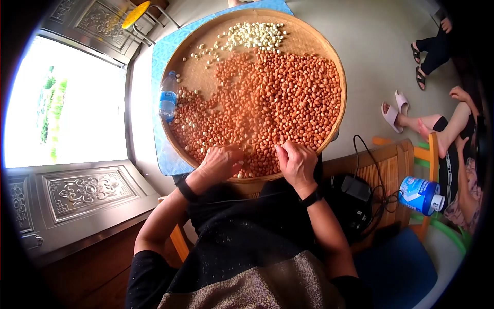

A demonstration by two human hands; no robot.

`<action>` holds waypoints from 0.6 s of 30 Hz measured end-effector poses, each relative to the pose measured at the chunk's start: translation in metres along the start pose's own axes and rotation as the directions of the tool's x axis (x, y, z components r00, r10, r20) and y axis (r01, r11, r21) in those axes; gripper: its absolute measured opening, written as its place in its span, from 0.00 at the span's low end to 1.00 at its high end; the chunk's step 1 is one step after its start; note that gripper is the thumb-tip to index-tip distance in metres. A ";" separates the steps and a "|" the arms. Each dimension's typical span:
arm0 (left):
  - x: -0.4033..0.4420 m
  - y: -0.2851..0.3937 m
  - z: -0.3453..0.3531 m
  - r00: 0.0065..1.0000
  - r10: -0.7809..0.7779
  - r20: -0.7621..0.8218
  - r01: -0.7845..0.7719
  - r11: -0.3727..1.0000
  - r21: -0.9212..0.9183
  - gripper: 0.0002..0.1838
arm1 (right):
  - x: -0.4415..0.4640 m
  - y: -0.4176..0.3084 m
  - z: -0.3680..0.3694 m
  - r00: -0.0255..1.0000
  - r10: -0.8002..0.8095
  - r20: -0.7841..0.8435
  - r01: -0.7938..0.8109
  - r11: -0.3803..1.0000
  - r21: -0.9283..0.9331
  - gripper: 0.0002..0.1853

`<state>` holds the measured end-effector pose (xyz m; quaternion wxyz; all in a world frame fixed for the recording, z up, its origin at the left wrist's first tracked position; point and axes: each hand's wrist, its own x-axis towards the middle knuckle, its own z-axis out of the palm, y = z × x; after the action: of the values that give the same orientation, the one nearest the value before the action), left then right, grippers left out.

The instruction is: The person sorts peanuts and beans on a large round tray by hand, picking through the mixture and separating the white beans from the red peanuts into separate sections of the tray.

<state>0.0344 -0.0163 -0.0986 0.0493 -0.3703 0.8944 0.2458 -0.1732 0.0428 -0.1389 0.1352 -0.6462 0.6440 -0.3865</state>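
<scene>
A large round woven tray holds a broad spread of reddish-brown nuts or seeds. Pale, peeled-looking ones are gathered at its far side, with a few scattered down the left. My left hand is over the near rim, fingers bent in low above the brown pieces; whether it holds one is hidden. Just to its right, my right hand has thumb and forefinger pinched together at the near edge of the pile, on something too small to make out.
A water bottle lies at the tray's left rim, above a blue cloth. On the right are a wooden bench, a black bag with a cable, a blue-and-white bottle and seated people's legs. A yellow stool stands upper left.
</scene>
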 end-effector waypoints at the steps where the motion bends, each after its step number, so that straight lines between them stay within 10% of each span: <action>1: 0.000 0.002 0.001 1.000 0.004 -0.007 -0.004 1.000 0.014 0.06 | 0.000 0.000 0.000 1.000 0.001 0.002 -0.001 1.000 0.003 0.11; 9: 0.008 0.013 -0.002 0.996 -0.004 -0.089 0.001 0.999 -0.033 0.09 | -0.001 0.001 0.000 1.000 0.016 0.006 -0.016 1.000 0.017 0.12; 13: 0.013 -0.006 -0.022 0.968 -0.243 -0.065 0.242 0.970 -0.016 0.07 | -0.003 0.003 0.003 1.000 -0.002 -0.024 0.003 0.999 0.032 0.12; 18: 0.033 -0.064 -0.065 0.741 -0.221 -0.634 0.123 0.973 -0.195 0.06 | -0.003 0.004 0.006 0.999 -0.013 -0.048 0.014 1.000 0.015 0.11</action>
<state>0.0605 -0.1073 -0.0770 -0.2683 -0.5161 0.7979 0.1581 -0.1716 0.0436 -0.1464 0.1222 -0.6402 0.6395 -0.4078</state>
